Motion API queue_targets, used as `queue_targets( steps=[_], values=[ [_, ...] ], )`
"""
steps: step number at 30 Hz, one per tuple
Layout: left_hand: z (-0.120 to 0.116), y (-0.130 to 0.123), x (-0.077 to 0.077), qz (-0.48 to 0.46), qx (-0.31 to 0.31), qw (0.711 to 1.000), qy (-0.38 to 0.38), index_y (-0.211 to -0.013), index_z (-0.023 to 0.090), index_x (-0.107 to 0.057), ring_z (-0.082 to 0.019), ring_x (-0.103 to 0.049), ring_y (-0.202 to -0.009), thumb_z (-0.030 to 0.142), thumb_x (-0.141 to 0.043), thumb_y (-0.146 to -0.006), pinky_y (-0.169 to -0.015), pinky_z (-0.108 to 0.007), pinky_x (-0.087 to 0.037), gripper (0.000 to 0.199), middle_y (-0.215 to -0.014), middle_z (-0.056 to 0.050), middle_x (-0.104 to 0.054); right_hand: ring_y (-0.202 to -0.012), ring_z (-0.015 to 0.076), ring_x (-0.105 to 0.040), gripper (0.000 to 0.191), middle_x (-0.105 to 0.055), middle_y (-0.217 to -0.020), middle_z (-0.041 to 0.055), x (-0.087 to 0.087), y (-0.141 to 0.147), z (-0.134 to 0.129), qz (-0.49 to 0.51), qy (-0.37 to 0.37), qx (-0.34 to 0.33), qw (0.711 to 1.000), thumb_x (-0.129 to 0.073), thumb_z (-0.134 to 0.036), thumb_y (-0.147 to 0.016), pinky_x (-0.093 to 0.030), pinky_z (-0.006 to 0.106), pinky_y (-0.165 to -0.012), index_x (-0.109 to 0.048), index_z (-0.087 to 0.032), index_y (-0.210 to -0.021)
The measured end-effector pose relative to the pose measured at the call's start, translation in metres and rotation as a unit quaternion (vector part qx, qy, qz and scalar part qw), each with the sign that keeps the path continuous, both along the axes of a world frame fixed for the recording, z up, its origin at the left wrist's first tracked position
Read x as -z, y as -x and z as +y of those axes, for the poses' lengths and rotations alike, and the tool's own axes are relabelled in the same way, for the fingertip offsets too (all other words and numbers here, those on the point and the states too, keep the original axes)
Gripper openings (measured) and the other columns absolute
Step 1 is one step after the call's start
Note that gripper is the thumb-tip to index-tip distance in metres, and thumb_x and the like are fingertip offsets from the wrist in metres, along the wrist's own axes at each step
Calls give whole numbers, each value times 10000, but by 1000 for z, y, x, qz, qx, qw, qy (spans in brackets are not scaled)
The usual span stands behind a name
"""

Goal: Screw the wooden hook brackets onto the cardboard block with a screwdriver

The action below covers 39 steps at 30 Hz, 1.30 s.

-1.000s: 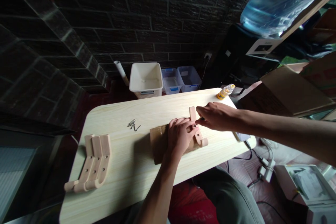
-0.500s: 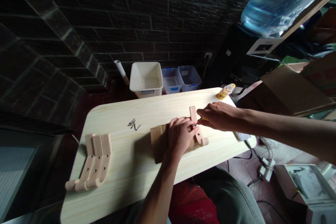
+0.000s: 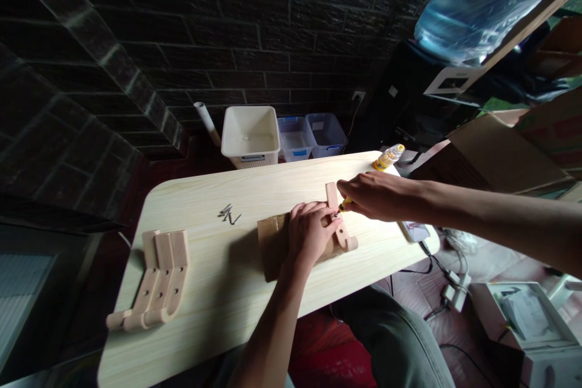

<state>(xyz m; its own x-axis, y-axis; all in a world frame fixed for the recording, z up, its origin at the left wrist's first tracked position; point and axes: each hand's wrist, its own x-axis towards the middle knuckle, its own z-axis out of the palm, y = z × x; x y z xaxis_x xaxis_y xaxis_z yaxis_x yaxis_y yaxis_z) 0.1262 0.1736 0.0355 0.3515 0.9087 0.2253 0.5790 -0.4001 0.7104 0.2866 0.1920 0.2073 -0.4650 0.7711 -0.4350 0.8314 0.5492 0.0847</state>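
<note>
My left hand [image 3: 311,230] lies over a brown cardboard box [image 3: 274,245], its thumb and forefinger pinching around a screw at a hole of a wooden hook [image 3: 342,233]. The hook rests along the box's right end, its curved tip toward me. My right hand [image 3: 370,195] is wrapped round a yellow-handled screwdriver [image 3: 346,201], whose tip points at the screw between the left fingertips. Three more wooden hooks [image 3: 160,279] stand side by side at the table's left. Several dark screws [image 3: 228,214] lie loose near the middle.
On the pale table [image 3: 204,194], a yellow-capped bottle [image 3: 388,157] stands at the back right and a phone [image 3: 414,231] lies at the right edge. Behind are a white bin [image 3: 251,133] and two clear tubs. A power strip [image 3: 456,291] lies on the floor at right.
The whole view has shifted slightly. My right hand has turned a little around the screwdriver, and more of its yellow handle shows. My left hand keeps its place on the box.
</note>
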Motion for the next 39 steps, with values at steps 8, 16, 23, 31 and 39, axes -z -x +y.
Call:
queue_targets(
  steps=[8, 16, 23, 31, 39],
  values=[
    [-1, -1, -1, 11, -8, 1000, -4, -980, 309, -797, -234, -697, -1153, 356, -794, -901, -1150, -465, -399, 92, -1140, -1, -814, -731, 272, -734, 309, -747, -762, 153, 6, 11, -4, -58, -25, 11, 998, -501, -345, -1079, -288, 326, -564, -662, -81, -1080],
    [0, 0, 1, 2, -5, 1000, -7, -964, 318, -795, -226, -704, -1127, 341, -805, -893, -1143, -458, -399, 75, -1110, 22, -815, -769, 266, -736, 332, -769, -896, 126, 4, 8, -9, -25, -21, 12, 999, -586, -340, -1015, -254, 329, -542, -565, -95, -1238],
    [-1, 0, 1, -1, -6, 1000, -11, -958, 319, -794, -212, -707, -1096, 351, -792, -906, -1134, -455, -396, 61, -1063, 37, -820, -778, 226, -726, 163, -765, -921, 129, 9, -1, -5, 7, 9, -33, 999, -488, -225, -1066, -290, 327, -589, -586, -114, -1135],
    [-1, 0, 1, 0, -11, 1000, -21, -967, 315, -795, -218, -712, -1105, 369, -808, -891, -1111, -450, -421, 94, -1089, 27, -818, -695, 258, -712, 325, -732, -783, 138, 16, 2, -9, -29, -45, 29, 998, -465, -389, -1084, -238, 331, -549, -619, -102, -1093],
    [0, 0, 1, 0, -10, 1000, -11, -951, 326, -798, -218, -715, -1098, 349, -801, -896, -1122, -458, -414, 59, -1081, 32, -819, -882, 251, -711, 289, -734, -1055, 160, 9, -4, -9, 38, 28, -13, 999, -593, -219, -979, -378, 324, -640, -517, -90, -1227]
  ],
)
